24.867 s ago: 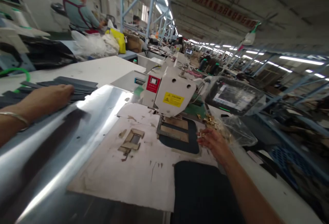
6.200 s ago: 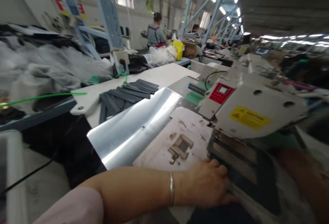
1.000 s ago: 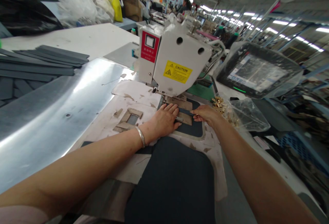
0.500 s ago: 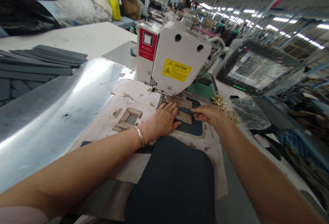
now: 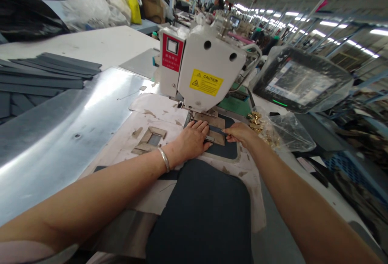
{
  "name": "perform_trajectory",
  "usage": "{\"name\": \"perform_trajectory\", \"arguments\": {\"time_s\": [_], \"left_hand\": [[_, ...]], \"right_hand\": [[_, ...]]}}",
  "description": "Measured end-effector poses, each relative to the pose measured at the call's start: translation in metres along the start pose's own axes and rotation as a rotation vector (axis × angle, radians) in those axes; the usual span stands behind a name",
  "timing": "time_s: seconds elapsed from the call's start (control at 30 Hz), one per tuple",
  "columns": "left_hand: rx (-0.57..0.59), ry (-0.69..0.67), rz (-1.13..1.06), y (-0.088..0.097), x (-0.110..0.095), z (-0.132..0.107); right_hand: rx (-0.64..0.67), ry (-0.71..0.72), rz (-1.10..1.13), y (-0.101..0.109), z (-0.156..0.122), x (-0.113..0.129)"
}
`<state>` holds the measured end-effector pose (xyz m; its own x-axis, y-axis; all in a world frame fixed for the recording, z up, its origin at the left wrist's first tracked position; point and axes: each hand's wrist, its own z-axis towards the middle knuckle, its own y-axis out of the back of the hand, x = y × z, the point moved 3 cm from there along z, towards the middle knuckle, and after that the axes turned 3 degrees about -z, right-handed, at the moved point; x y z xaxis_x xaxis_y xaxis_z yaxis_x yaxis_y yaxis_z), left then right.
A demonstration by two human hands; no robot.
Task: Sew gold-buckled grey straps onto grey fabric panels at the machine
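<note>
My left hand (image 5: 194, 139) lies flat with its fingers stretched over the left part of a dark strip (image 5: 214, 129), under the head of a white sewing machine (image 5: 209, 60). The strip's right end is pinched between the thumb and fingers of my right hand (image 5: 239, 133). Beneath both hands is a tan template piece (image 5: 218, 139) on a dark panel with rounded corners (image 5: 224, 150). A larger dark panel (image 5: 203, 211) runs from there toward my body. The strip's left end is hidden by my left hand.
Dark cut strips (image 5: 42, 78) are piled at the left beside a shiny metal plate (image 5: 100, 106). Brass-coloured metal pieces (image 5: 255, 120) and a clear plastic bag (image 5: 292, 135) lie right of my right hand. A control screen (image 5: 303, 80) stands behind them.
My right hand has shifted very slightly to the left, along with a small shift of the whole view. Both hands keep their places on the strip.
</note>
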<state>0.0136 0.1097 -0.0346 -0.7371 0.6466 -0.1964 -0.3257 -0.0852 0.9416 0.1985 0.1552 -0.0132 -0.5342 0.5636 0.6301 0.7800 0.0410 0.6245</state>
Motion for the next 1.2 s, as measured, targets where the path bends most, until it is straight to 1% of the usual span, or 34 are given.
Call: {"name": "perform_trajectory", "arguments": {"time_s": [0.13, 0.2, 0.3, 0.37, 0.47, 0.63, 0.7, 0.83, 0.97, 1.07, 1.2], "left_hand": [[0.013, 0.003, 0.0, 0.0, 0.0, 0.002], [0.035, -0.062, -0.009, -0.003, -0.006, 0.006], [0.058, -0.211, -0.045, -0.01, -0.021, 0.016], [0.05, -0.22, -0.061, -0.011, -0.027, 0.02], [0.02, -0.14, -0.042, -0.006, -0.021, 0.016], [-0.035, -0.039, 0.007, 0.01, 0.012, -0.01], [-0.035, -0.015, 0.016, 0.014, 0.021, -0.017], [-0.017, 0.029, 0.02, 0.018, 0.022, -0.021], [-0.049, 0.193, 0.084, 0.023, 0.025, -0.024], [-0.038, 0.287, 0.106, 0.026, 0.03, -0.025], [0.005, 0.315, 0.086, 0.027, 0.032, -0.023]], "right_hand": [[0.018, -0.021, -0.076, 0.001, 0.001, -0.003], [0.046, -0.024, -0.084, 0.002, -0.001, -0.005], [0.086, -0.026, -0.067, 0.003, -0.004, -0.007], [0.104, -0.024, -0.064, 0.003, -0.004, -0.008], [0.115, -0.009, -0.044, 0.003, -0.003, -0.011], [0.111, 0.013, -0.001, 0.003, -0.001, -0.018], [0.101, 0.028, 0.007, 0.002, -0.001, -0.018], [0.088, 0.037, 0.01, 0.0, -0.001, -0.019], [0.098, 0.049, 0.022, -0.001, -0.001, -0.019], [0.149, 0.019, 0.03, 0.004, -0.003, -0.018], [0.236, -0.026, 0.031, 0.012, -0.006, -0.014]]}}
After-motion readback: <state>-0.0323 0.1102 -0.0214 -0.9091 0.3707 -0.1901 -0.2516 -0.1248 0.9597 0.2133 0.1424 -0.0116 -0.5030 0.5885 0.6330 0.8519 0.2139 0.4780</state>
